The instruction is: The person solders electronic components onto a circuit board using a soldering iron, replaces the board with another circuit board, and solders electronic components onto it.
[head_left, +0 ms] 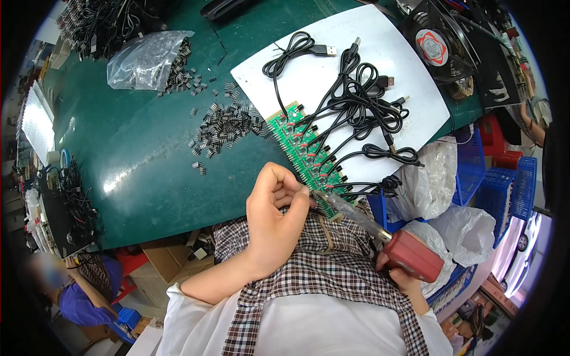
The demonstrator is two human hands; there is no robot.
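My left hand (274, 216) is closed in a pinch at the near edge of a green circuit board panel (306, 151). Whatever lies between its fingertips is too small to make out. In my right hand (407, 282) is a soldering iron (412, 256) with a bulky red handle. Its metal shaft points up and left, and the tip end is close to the lower part of the panel, near my left fingertips. Whether the tip touches the board I cannot tell. Several black USB cables (371, 107) run from the panel, coiled and tied.
A white board (255, 74) lies under the cables on the green table (148, 202). Small black pin parts (228, 124) are heaped left of the panel, beside a clear plastic bag (142, 62). A fan (436, 47) stands back right; blue crates (499, 190) are at right. Another person (89, 291) sits lower left.
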